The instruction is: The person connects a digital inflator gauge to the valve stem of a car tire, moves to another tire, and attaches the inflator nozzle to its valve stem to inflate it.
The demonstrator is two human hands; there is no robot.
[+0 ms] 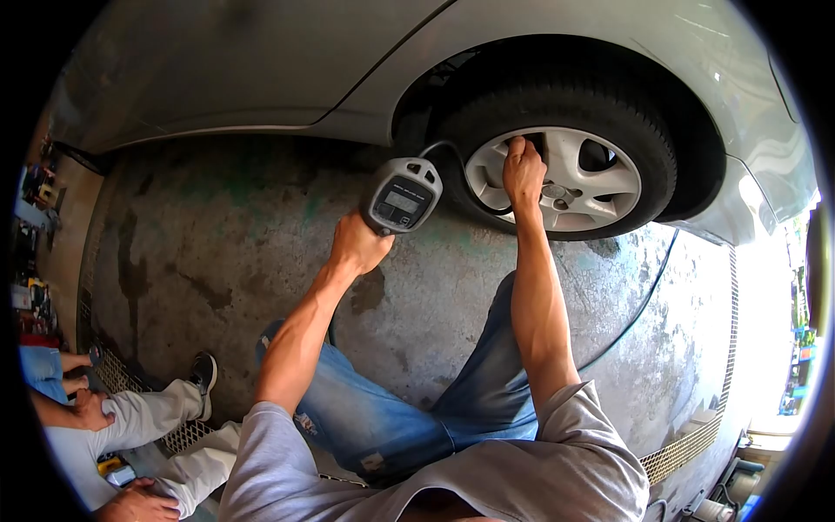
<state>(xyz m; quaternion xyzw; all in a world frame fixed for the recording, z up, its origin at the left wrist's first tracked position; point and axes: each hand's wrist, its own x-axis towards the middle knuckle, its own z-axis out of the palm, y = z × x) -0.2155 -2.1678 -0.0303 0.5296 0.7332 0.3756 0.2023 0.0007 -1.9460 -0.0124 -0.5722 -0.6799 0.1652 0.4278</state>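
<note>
My left hand [362, 244] is wrapped round the grip of a digital tire inflator gauge [403, 196], its grey head and small screen turned up toward me. From the gauge's top a thin black hose [453, 150] curves over to the wheel. My right hand [524, 170] is at the silver alloy wheel rim [600, 181], fingers pinched together near the rim's upper left edge. What those fingers hold is hidden behind them. The black tire [658, 157] surrounds the rim and stands on the floor under the wheel arch.
A silver car body [261, 65] spans the top. A dark hose [648, 300] trails over the stained concrete floor [226, 244] on the right. Metal grating [696, 452] edges the floor. At lower left, a person in light trousers [165, 418] sits close by.
</note>
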